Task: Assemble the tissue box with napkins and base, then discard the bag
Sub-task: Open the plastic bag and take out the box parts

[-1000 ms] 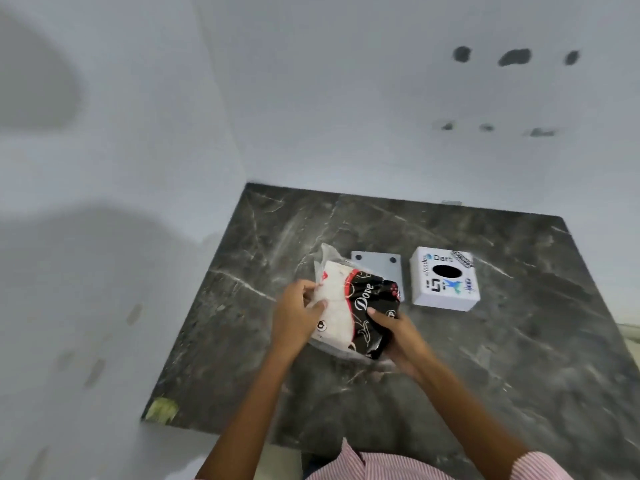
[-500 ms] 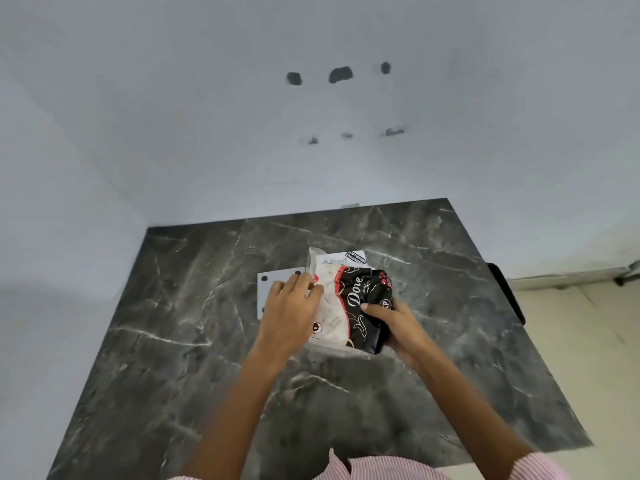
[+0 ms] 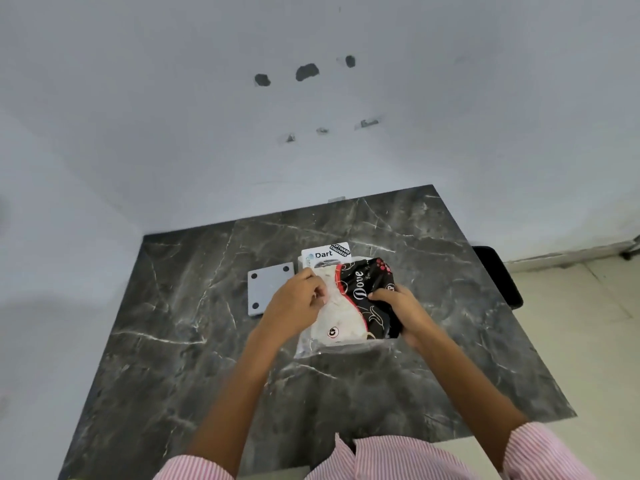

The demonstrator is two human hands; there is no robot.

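Marble table (image 3: 180,341), dark grey with white veins, fills the lower view. Grey base plate (image 3: 268,289) lies flat at left-centre, its right part behind our left hand (image 3: 296,304). That hand is closed, fingers pinching the white end of the napkin bag (image 3: 349,303). A second ago those fingers lay flatter along the bag's left edge; now they're curled tight at its top-left. Bag is held just above the table, its clear plastic edge hanging at the near side. White tissue box (image 3: 325,256) sits right behind the bag, mostly covered, "Dart" print showing. A second ago it stood clear to the right of the bag, but the view has swung a lot. Right hand (image 3: 398,306) is clamped on the bag's black end, thumb on top, same grip as before. Striped pink sleeves (image 3: 540,452) at the bottom.
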